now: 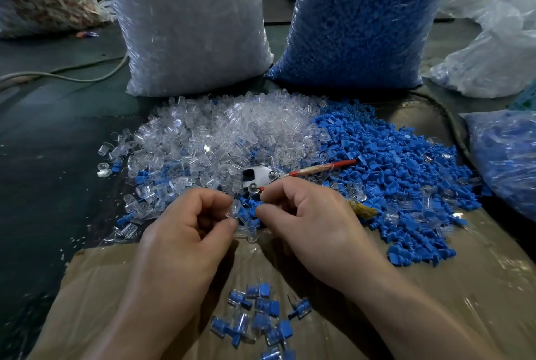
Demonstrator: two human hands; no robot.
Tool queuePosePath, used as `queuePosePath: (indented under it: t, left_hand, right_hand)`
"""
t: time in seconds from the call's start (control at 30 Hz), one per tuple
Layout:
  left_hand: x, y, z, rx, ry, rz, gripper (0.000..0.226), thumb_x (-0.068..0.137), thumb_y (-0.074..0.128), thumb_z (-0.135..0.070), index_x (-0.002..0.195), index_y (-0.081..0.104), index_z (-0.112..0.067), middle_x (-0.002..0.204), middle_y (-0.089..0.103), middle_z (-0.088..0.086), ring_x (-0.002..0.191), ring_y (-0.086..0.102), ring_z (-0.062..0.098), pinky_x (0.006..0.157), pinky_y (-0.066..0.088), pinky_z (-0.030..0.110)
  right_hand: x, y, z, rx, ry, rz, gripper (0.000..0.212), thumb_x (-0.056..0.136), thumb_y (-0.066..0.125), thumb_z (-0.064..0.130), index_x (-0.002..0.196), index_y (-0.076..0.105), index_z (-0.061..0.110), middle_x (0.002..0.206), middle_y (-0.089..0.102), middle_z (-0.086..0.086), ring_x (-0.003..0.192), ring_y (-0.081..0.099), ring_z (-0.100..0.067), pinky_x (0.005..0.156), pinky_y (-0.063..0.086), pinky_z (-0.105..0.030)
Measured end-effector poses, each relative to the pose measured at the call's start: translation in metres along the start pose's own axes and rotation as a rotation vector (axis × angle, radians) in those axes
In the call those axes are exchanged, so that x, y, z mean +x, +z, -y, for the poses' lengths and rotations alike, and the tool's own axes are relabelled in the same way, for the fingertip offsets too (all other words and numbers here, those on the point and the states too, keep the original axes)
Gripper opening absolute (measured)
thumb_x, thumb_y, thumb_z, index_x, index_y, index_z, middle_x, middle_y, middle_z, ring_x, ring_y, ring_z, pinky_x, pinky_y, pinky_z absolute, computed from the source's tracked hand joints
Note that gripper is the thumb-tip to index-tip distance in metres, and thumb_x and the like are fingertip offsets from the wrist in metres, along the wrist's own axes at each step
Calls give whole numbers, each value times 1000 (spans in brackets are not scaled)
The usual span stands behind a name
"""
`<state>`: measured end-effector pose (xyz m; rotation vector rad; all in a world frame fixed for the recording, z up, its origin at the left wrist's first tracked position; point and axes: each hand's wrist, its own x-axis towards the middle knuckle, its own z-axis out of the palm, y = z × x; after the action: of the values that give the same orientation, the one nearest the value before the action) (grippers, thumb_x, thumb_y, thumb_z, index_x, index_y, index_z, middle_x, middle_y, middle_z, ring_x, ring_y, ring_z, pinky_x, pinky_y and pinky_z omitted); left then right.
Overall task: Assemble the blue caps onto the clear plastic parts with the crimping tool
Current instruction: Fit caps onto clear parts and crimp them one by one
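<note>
Cardboard-covered desk [464, 272] heaped with blue caps [391, 174]: my left hand [185, 232] pinches a clear part [233, 210], my right hand [307, 223] grips the crimping tool [261, 175]; a misseated cap could crimp crooked.

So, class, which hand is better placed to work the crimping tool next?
Right. The right hand sits over the crimping tool, whose handles point its way; the left hand is busy pinching a clear part.

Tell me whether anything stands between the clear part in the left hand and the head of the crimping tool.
Nothing visible does. The left hand pinches the clear part just short of the crimping tool, whose metal head lies bare on the loose pieces. The right hand sits beside that path, not across it.
</note>
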<state>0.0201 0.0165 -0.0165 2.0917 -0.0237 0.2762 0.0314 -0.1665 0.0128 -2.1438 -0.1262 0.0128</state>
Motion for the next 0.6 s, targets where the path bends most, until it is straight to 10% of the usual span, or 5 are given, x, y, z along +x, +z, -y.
queuePosePath:
  t: [0.3,0.6]
  left_hand:
    - [0,-6,-10,21,97,-42,24,83,54,-62,106,60,-56,100,63,-25,84,65,0,68,51,25]
    - [-6,3,-13,-262,35,170,22,83,63,-37,101,70,-48,83,76,-7,71,72,7,63,53,26]
  right_hand:
    - [-3,-3,6,597,151,227,5,91,67,19,90,68,24,64,62,3,47,53,-11,40,42,-23]
    - [-7,-1,9,659,119,285,4,95,61,17,93,64,16,70,64,-5,52,56,-15,42,46,-24]
